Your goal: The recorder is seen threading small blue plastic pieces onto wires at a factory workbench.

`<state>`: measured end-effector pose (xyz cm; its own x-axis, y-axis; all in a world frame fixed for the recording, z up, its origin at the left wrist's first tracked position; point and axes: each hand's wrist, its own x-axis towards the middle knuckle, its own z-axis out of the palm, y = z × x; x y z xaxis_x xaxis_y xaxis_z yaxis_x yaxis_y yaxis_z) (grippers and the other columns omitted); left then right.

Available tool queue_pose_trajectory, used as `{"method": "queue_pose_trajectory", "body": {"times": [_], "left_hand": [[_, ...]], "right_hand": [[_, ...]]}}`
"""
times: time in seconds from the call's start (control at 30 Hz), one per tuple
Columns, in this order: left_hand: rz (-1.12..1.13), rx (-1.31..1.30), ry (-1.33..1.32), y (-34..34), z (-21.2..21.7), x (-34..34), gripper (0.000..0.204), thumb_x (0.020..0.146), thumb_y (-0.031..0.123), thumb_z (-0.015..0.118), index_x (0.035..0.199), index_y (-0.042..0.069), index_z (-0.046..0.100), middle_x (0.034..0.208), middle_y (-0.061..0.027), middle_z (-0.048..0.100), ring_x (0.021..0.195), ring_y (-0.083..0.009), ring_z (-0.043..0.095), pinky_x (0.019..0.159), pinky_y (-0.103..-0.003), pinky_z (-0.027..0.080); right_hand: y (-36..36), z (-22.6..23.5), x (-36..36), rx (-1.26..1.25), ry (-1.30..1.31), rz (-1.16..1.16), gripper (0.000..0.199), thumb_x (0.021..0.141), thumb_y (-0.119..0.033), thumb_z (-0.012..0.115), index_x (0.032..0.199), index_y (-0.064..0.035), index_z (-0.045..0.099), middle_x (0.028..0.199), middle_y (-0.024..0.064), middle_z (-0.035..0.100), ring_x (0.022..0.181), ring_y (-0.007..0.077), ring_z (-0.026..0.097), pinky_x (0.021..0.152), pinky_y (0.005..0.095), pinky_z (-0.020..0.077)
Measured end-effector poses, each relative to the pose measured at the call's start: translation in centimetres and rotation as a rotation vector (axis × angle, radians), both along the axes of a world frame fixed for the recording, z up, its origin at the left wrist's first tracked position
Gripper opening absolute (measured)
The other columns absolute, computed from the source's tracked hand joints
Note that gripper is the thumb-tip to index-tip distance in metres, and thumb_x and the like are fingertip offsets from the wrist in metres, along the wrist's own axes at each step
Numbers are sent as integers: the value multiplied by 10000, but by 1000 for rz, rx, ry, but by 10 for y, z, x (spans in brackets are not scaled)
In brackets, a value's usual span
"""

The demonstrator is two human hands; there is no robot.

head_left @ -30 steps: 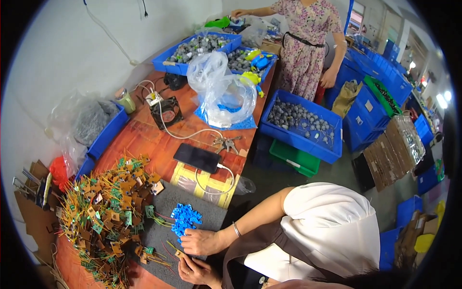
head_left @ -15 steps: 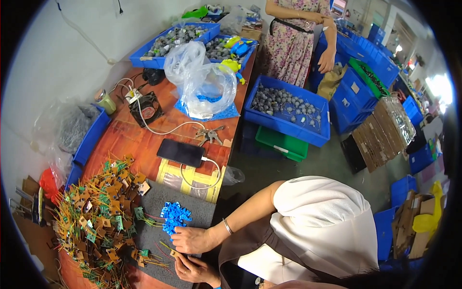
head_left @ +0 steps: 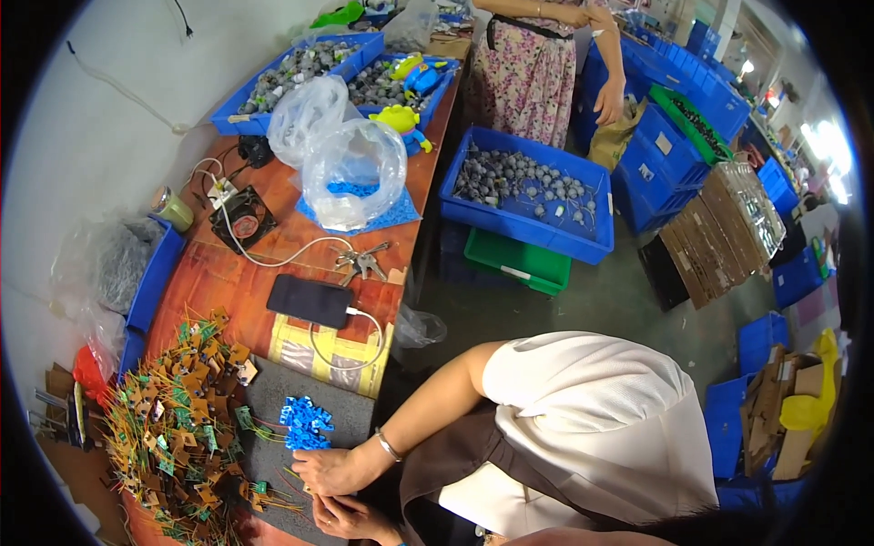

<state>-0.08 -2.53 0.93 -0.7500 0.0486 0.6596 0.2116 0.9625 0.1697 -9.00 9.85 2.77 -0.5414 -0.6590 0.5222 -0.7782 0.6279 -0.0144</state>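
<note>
My right hand [head_left: 334, 470], with a bracelet at its wrist, is closed at the near edge of a small pile of blue plastic pieces [head_left: 305, 422]. What its fingertips pinch is too small to make out. Just below, almost touching it, my left hand [head_left: 352, 519] is closed on a small circuit board with thin wires, mostly covered by the fingers. Both hands are over a dark grey mat [head_left: 278, 387]. A loose wired board [head_left: 262, 489] lies on the mat, beside a large heap of brown and green circuit boards [head_left: 177, 423] with yellow-green wires.
On the reddish table lie a phone [head_left: 309, 301] on a white cable, keys [head_left: 362, 261], a small fan [head_left: 244, 221] and a clear plastic bag [head_left: 353, 173]. Blue bins of grey parts [head_left: 528, 196] stand farther off. Another person [head_left: 526, 77] stands behind them.
The view has shifted, so the table sits farther left. My hands have come closer together, and the board in my left hand is now more covered. The other person stays in place.
</note>
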Motion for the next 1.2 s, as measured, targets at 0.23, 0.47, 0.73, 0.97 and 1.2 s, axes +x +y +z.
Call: {"method": "queue_pose_trajectory", "body": {"times": [0.23, 0.47, 0.73, 0.97, 1.2], "left_hand": [[15, -10, 65, -4, -10, -3, 277, 969, 147, 613, 1198, 26, 713, 1146, -155, 700, 1021, -355, 652, 874, -460, 505], [12, 63, -167, 6, 9, 2, 362, 868, 65, 670, 1230, 65, 698, 1131, -144, 673, 1063, -349, 603, 959, -459, 440], [15, 184, -158, 4, 13, 13, 366, 853, 71, 705, 1216, 43, 679, 1233, -104, 640, 1104, -335, 566, 994, -457, 419], [-9, 145, -179, 4, 11, 13, 366, 845, 114, 723, 1196, 16, 688, 1273, -107, 640, 1086, -310, 562, 986, -462, 410], [-26, 151, -226, 9, 20, 16, 389, 840, 132, 733, 1208, 12, 691, 1282, -108, 633, 1075, -303, 561, 994, -467, 413]], "right_hand": [[-1, -5, -3, -98, 27, 40, 136, 756, -291, 628, 667, -205, 686, 733, -24, 661, 888, 206, 581, 851, 397, 382], [16, -4, -4, -208, 10, 45, 94, 740, -269, 651, 676, -219, 700, 737, 32, 656, 885, 234, 614, 815, 438, 441], [47, 30, -6, -158, -224, 32, 185, 741, -161, 804, 914, -129, 744, 878, -1, 649, 967, 200, 589, 847, 396, 398], [42, 30, -1, -144, -280, 13, 138, 758, -154, 800, 880, -109, 752, 858, -5, 662, 931, 198, 595, 834, 388, 393], [35, 33, -3, -88, -237, 20, 124, 774, -196, 789, 799, -113, 700, 829, -6, 640, 923, 196, 598, 833, 390, 398]]}}
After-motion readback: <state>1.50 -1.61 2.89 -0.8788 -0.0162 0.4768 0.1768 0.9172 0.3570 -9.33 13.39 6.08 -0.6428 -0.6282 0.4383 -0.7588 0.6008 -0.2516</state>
